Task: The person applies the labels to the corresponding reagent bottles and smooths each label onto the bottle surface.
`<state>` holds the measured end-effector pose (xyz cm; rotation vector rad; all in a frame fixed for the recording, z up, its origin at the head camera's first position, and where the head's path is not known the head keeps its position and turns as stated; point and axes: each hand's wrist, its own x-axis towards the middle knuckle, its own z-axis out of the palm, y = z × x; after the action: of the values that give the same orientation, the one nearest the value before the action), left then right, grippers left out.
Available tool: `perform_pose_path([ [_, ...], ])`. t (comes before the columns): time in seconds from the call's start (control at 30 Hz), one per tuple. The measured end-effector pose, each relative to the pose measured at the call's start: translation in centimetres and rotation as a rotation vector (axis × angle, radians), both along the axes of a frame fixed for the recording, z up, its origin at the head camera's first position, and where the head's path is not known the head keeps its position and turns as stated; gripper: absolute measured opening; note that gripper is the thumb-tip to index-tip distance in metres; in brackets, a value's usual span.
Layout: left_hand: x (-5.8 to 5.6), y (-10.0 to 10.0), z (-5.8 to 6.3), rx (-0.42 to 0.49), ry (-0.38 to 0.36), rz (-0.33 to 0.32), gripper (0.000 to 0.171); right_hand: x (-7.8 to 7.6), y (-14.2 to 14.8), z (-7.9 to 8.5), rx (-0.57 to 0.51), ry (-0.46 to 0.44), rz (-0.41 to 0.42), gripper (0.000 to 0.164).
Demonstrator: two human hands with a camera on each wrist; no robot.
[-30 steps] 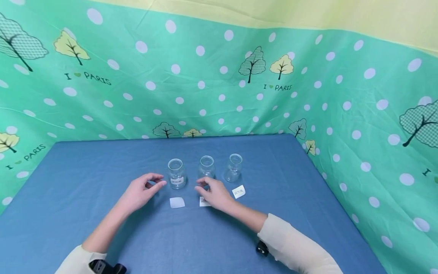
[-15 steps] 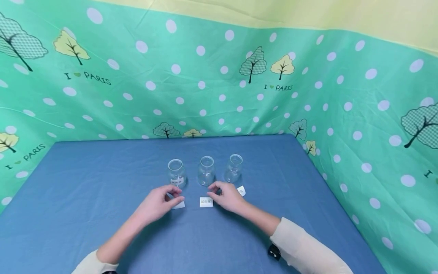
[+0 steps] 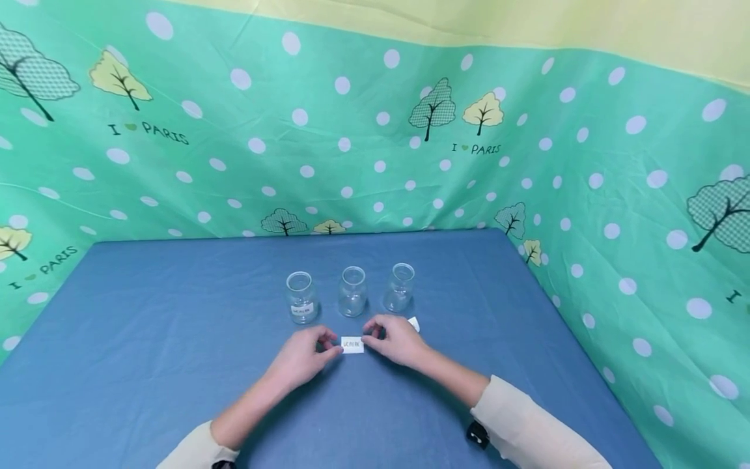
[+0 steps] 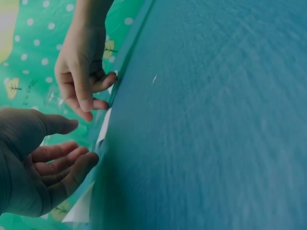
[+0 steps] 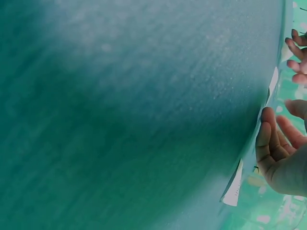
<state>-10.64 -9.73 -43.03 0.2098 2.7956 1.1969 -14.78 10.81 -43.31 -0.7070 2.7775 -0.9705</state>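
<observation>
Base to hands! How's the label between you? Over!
Left hand and right hand beside label, not pinching. Label on table. Jars behind, out of the way.

Green cloth point(image 3: 363, 170) with pale dots point(image 3: 391, 58) and printed trees point(image 3: 432, 111) hangs behind and beside a blue-covered table point(image 3: 146, 326).

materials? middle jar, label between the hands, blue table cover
Middle jar: likely clear, glossy glass; see-through walls, bright highlights, though clear plastic isn't ruled out.
Label: probably matte paper; flat, white, dark characters.
Table cover: looks like matte cloth; fine grain shows in the left wrist view.
</observation>
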Motion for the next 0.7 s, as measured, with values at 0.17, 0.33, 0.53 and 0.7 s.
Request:
perform_pose_path([
  [0.17,-0.4,0.7,-0.4,-0.043,0.027,0.022,0.017,-0.1,0.0,-0.2,0.046,0.034,0.027,0.019],
  [0.33,-0.6,1.0,-0.8,-0.076,0.052,0.032,0.019,0.0,-0.1,-0.6,0.093,0.055,0.058,0.025],
  [0.53,-0.6,1.4,-0.9,-0.149,0.089,-0.003,0.021,0.0,-0.3,-0.7,0.159,0.042,0.065,0.03],
  [0.7,-0.4,1.6,-0.7,-0.209,0.101,-0.013,0.019,-0.1,-0.4,-0.8,0.171,0.063,0.07,0.027],
])
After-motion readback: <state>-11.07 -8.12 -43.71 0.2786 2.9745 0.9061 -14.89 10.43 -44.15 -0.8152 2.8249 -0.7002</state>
